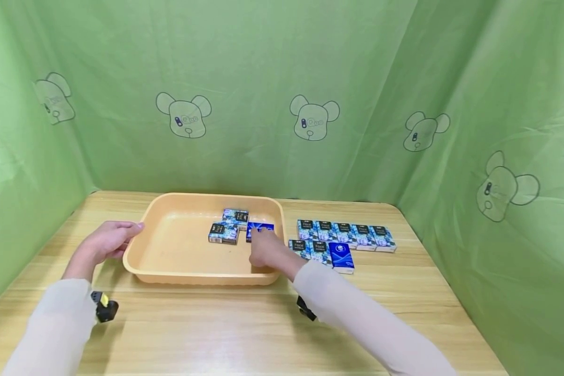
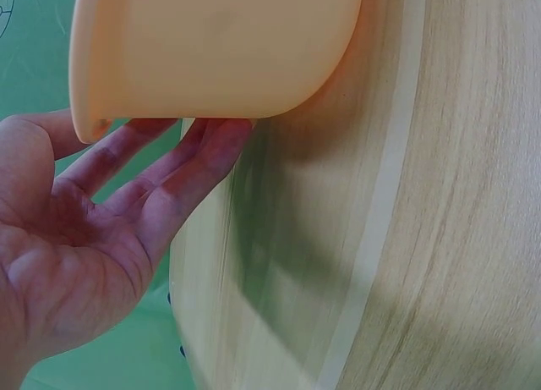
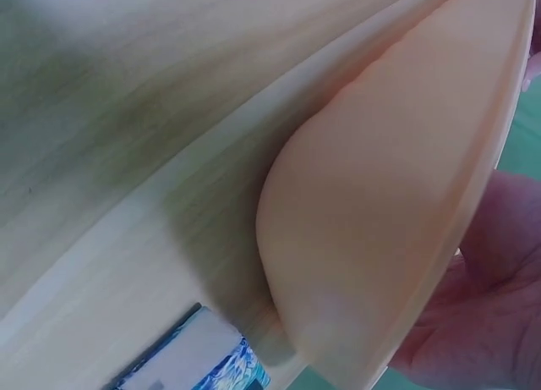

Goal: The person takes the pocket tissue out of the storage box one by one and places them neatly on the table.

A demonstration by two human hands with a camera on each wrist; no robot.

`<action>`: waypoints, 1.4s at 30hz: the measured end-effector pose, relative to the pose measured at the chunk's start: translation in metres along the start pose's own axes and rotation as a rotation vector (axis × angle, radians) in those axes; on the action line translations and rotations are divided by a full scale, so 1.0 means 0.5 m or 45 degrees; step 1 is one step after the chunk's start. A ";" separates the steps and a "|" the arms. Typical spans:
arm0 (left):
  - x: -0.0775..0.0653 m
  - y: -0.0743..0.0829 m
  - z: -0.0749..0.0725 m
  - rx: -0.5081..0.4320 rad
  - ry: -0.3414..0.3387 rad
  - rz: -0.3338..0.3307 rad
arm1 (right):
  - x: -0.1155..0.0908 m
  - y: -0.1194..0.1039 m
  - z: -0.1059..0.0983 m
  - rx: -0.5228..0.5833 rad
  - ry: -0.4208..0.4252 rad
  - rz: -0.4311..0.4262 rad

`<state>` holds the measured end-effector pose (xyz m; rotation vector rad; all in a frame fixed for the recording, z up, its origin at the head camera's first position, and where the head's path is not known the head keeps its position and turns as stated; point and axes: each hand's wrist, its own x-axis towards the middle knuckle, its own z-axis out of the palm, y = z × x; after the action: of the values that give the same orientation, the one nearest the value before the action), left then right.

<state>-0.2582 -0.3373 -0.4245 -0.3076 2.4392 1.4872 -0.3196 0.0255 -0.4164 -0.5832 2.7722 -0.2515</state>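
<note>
In the head view, my left hand (image 1: pixel 108 241) holds the left rim of a peach plastic tray (image 1: pixel 178 278). The left wrist view shows that hand's (image 2: pixel 93 229) thumb over the rim and its fingers against the outer wall. Inside the tray's right part, my right hand (image 1: pixel 269 250) grips a blue tissue pack (image 1: pixel 260 226), its curled fingers covering the near side. Two floral tissue packs (image 1: pixel 223 233) lie just left of it. From the right wrist, the tray wall (image 3: pixel 380 178) hides the fingers of the right hand (image 3: pixel 482 314).
Right of the tray, several floral tissue packs (image 1: pixel 344 234) form a back row on the wooden table (image 1: pixel 207 329). A shorter front row ends in another blue tissue pack (image 1: pixel 341 257). Green curtains (image 1: pixel 254 68) enclose the back and sides.
</note>
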 end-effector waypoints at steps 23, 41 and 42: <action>0.001 -0.002 -0.001 0.020 0.006 -0.006 | -0.041 -0.016 -0.014 -0.124 -0.018 -0.114; -0.002 0.000 0.002 -0.007 0.015 -0.018 | -0.006 0.015 0.015 0.026 0.173 -0.153; -0.002 0.000 0.002 -0.009 0.013 -0.018 | -0.005 0.015 0.015 0.031 0.166 -0.151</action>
<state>-0.2571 -0.3364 -0.4246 -0.3341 2.4350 1.4925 -0.3179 0.0325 -0.4244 -0.7518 2.8578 -0.3608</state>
